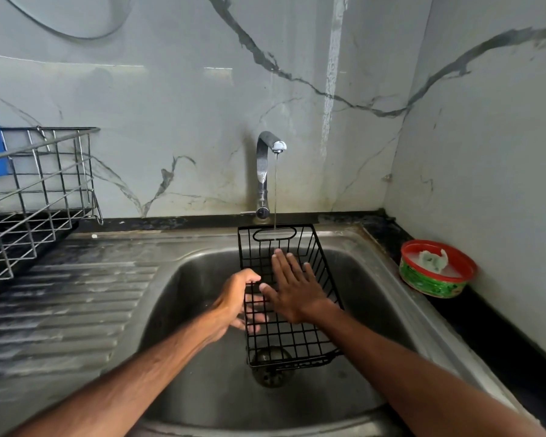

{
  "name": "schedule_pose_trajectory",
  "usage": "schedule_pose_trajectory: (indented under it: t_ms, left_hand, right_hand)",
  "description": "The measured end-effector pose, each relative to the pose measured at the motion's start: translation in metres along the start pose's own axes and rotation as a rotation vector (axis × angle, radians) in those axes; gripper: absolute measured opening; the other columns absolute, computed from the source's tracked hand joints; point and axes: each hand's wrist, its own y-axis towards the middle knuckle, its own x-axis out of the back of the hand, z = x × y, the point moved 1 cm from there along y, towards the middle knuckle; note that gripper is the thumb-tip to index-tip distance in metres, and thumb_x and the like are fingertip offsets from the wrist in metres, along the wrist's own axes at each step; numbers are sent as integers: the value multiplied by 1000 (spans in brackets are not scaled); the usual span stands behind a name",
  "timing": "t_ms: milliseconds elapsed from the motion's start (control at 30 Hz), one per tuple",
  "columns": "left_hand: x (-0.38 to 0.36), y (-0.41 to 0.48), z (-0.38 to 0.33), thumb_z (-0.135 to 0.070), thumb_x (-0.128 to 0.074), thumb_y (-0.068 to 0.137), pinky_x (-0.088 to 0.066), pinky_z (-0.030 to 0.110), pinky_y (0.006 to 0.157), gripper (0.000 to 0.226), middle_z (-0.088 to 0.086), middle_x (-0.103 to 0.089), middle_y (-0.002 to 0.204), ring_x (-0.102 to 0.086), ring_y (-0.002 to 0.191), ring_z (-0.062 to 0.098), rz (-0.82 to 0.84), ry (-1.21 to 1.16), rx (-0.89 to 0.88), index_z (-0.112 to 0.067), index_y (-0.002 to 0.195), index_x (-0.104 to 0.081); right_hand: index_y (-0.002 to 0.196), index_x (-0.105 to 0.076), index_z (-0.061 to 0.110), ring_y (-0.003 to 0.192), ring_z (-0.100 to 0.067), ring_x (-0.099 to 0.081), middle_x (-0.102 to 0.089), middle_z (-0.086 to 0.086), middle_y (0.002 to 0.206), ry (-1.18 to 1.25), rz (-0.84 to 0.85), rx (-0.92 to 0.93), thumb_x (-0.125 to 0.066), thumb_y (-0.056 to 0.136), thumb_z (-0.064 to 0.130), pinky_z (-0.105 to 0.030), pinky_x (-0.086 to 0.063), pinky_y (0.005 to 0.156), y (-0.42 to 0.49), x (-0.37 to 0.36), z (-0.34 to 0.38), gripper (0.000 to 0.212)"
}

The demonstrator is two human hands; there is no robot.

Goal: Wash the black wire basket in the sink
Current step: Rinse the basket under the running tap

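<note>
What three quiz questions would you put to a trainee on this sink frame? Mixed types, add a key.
1. Multiple choice: which hand grips the side rim of the black wire basket? A) left hand B) right hand C) both
2. True or false: water runs from the tap.
3. Short answer: what stands on the counter to the right of the sink?

Key
1. A. The right hand lies flat with straight fingers.
2. True. A thin stream falls towards the basket's far end.
3. A red-rimmed green tub.
</note>
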Motion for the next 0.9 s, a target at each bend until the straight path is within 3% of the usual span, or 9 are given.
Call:
schedule_pose_trajectory:
  t_ms: [100, 233, 300, 433, 500, 633, 767, 833, 900]
  left_hand:
    - [2, -3, -1, -43, -48, 96, -60, 40, 62, 35, 12, -68, 88, -66, 73, 30, -20, 0, -25, -13, 101, -66]
    - [12, 1, -2, -46, -49, 93, -59, 41, 60, 39, 7, -67, 76, -68, 69, 26, -66, -33, -28, -16, 108, -69]
    - [11, 0, -4, -42, -49, 94, -59, 40, 62, 36, 4, -69, 70, -67, 63, 25, -45, -52, -45, -12, 99, -68]
    - [3, -7, -5, -36, -50, 98, -60, 43, 70, 36, 12, -77, 94, -71, 80, 33, -24, -11, -122, -9, 98, -72]
    - [1, -10, -5, -41, -52, 92, -57, 40, 73, 37, 9, -72, 78, -68, 72, 26, 8, -4, -131, -9, 87, -69]
    - [5, -10, -6, -36, -52, 96, -57, 41, 78, 26, 0, -70, 64, -69, 66, 21, -31, -21, -140, -15, 98, -66]
    - [7, -16, -11, -24, -52, 99, -61, 43, 77, 18, 13, -78, 99, -74, 82, 35, -37, -65, -188, -17, 113, -61]
    - [4, -17, -11, -18, -52, 98, -59, 40, 75, 14, 10, -78, 91, -73, 76, 29, -31, -77, -209, -16, 105, -63]
    - [2, -22, -12, -13, -53, 96, -55, 37, 74, 12, 4, -71, 72, -67, 63, 20, -11, -91, -233, -16, 89, -62]
  right_hand:
    - [154, 26, 15, 144, -25, 38, 42, -3, 155, 57, 31, -10, -11, 102, 63, -55, 17, 121, -2, -5, 18, 80]
    - [160, 14, 22, 150, -15, 27, 28, 3, 163, 93, -2, 333, -12, 105, 57, -56, 14, 122, -1, -1, 27, 70]
    - [159, 18, 19, 149, -16, 28, 29, 1, 163, 100, -97, 252, -10, 104, 59, -53, 11, 124, 3, -3, 18, 73]
    - [153, 28, 7, 144, -26, 40, 42, -12, 157, 189, -169, -80, -7, 98, 69, -47, 17, 122, 6, -5, 10, 89]
    - [153, 28, 9, 143, -26, 42, 43, -9, 156, 114, -149, 25, -5, 98, 68, -53, 22, 118, 4, -4, 19, 87]
    - [158, 19, 19, 149, -14, 32, 32, 3, 162, 32, -150, 313, -7, 105, 54, -57, 16, 121, 2, -1, 21, 68]
    - [156, 23, 14, 148, -21, 33, 35, -5, 161, 98, -289, 82, -10, 106, 53, -49, 12, 124, 7, 1, 6, 72]
    - [155, 26, 10, 146, -25, 37, 39, -9, 159, 116, -281, 28, -11, 104, 56, -48, 13, 124, 7, 0, 10, 77]
    - [153, 29, 11, 145, -26, 40, 43, -7, 157, 76, -216, 119, -11, 104, 58, -56, 18, 119, 5, -3, 20, 79]
